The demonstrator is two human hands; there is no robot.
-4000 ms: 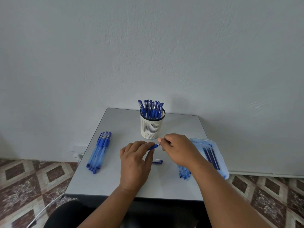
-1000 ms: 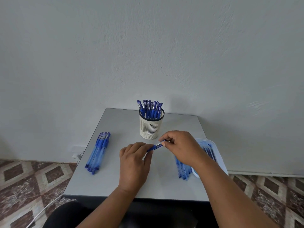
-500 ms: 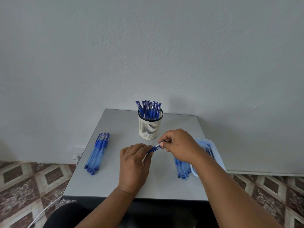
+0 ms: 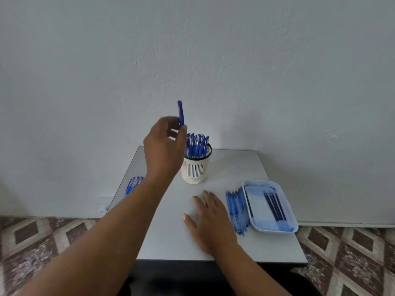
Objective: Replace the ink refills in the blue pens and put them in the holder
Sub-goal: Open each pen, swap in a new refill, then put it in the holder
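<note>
— What lies on the far left of the counter (image 4: 171, 242)?
— A bundle of blue pens (image 4: 134, 183), mostly hidden behind the left forearm; only their upper ends show.
— And the left hand (image 4: 164, 150)?
— Raised above the counter, just left of the holder (image 4: 195, 170). Its grip is pinching a blue pen (image 4: 181, 113) between curled fingers and thumb; the pen stands nearly upright, its top end above the hand, its lower end hidden by the fingers. The hand is blurred, so the exact finger placement is hard to make out.
— The holder?
— A white slotted cup with many blue pens standing in it, its left edge covered by the hand.
— Further right?
— The right hand (image 4: 210, 221) lies flat on the counter, fingers spread, holding nothing. Just beside it is a row of refills (image 4: 237, 210), touching a white tray (image 4: 256, 226) with a few dark refills (image 4: 274, 206) inside.
</note>
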